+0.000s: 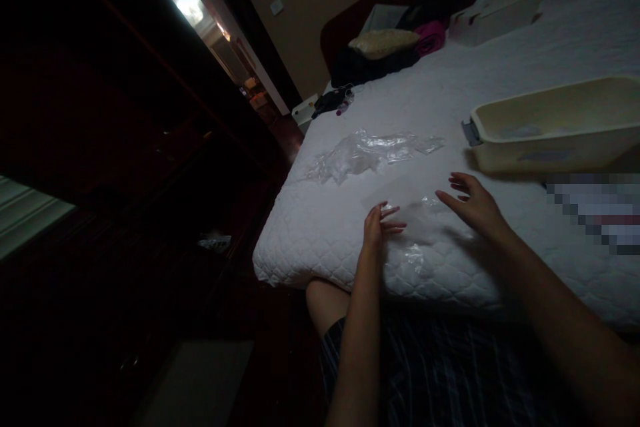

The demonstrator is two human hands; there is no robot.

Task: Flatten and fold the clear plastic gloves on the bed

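Note:
Over the near edge of the bed, my left hand (381, 225) has its fingers spread, at the left side of a thin clear plastic bag (415, 257). Whether it touches the plastic is hard to tell in the dim light. To the right, my right hand (473, 203) hovers above the bed with thumb and fingers apart, nothing in it. The bag lies flat on the white quilted mattress (310, 240), its outline faint. Farther back lies a larger crumpled clear plastic sheet (370, 147).
A cream plastic bin (555, 153) with a grey latch stands at the right. Toward the headboard are a white box (495, 17), a beige cushion (383, 44) and a rolled magenta cloth (431, 37). Dark furniture fills the left side; a lit doorway (220, 40) is beyond.

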